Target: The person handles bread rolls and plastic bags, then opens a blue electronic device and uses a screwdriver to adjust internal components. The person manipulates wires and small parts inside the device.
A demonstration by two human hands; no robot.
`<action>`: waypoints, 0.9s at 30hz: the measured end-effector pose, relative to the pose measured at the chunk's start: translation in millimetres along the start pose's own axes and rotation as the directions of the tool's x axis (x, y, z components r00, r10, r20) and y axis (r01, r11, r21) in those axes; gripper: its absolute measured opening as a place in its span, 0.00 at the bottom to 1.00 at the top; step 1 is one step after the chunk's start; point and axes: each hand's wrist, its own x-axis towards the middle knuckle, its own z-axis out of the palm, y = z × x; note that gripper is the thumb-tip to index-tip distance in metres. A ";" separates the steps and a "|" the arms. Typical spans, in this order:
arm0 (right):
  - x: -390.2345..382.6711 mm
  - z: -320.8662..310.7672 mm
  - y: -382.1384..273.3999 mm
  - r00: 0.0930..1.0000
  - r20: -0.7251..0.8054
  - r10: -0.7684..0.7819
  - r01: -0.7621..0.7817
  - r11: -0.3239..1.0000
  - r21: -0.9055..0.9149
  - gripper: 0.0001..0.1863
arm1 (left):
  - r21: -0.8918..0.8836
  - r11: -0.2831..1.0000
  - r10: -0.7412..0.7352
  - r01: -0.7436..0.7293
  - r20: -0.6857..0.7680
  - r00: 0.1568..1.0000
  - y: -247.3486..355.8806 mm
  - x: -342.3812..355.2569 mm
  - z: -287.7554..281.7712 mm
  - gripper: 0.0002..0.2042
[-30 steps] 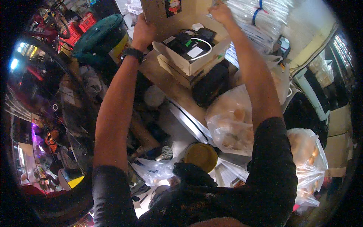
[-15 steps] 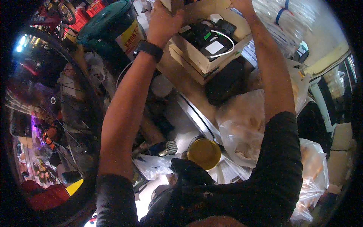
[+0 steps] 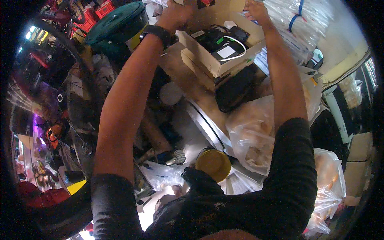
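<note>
Near the top edge, an open cardboard box (image 3: pixel 218 68) holds black electronic devices (image 3: pixel 224 42) and a white cable (image 3: pixel 242 46). At the box's far left corner is my left hand (image 3: pixel 175 17), with a black band (image 3: pixel 159 34) on its wrist. Its fingers curl closed around the cardboard, though the picture's edge and the hand itself hide part of them. My right hand (image 3: pixel 256 12) is at the far right corner, fingers bent against the box's edge. Below the box lies a black case (image 3: pixel 236 90).
A green lidded bin (image 3: pixel 116 26) stands at the upper left, beside a bicycle wheel (image 3: pixel 86 72). Plastic-wrapped bundles (image 3: pixel 296 20) are at the upper right. Filled plastic bags (image 3: pixel 252 136) lie under my right arm. A round yellowish lid (image 3: pixel 213 165) is close to my body.
My left arm has shifted slightly left and the left hand slightly up. More of the box's far inner wall shows. The right hand remains at the same corner.
</note>
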 end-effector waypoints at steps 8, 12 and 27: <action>8.7 -15.5 -19.0 0.999 -0.045 0.014 -0.007 0.990 0.143 0.13 | -0.059 0.994 0.087 -0.088 -0.021 0.996 21.1 -19.1 -5.1 0.42; 2.4 -41.4 -37.2 0.994 -0.092 0.065 -0.026 0.925 0.379 0.14 | -0.090 0.987 0.130 -0.135 -0.053 0.990 28.4 -35.3 -6.0 0.43; -129.8 -73.0 73.6 0.990 0.109 -0.095 0.104 0.991 -0.080 0.21 | -0.382 0.821 0.405 -0.424 -0.132 0.905 81.2 -120.2 -14.7 0.41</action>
